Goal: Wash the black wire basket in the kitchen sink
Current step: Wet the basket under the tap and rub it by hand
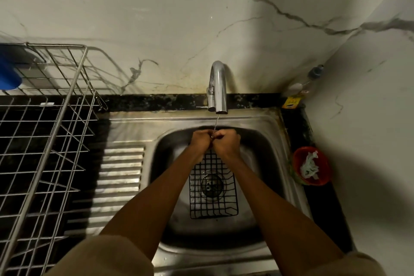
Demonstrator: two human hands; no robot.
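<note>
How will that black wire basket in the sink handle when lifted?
The black wire basket probably stays stiff and feels light, being an open grid of thin wire. Under the running faucet it is likely wet and somewhat slippery. Both hands grip its far rim.

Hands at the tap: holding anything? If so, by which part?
Both the left hand and right hand grip the black wire basket by its far top edge, under the thin stream from the faucet.

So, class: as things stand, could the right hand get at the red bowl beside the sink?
Probably yes. The right hand grips the black wire basket under the tap, but nothing stands between it and the red bowl; it must let go first.
</note>
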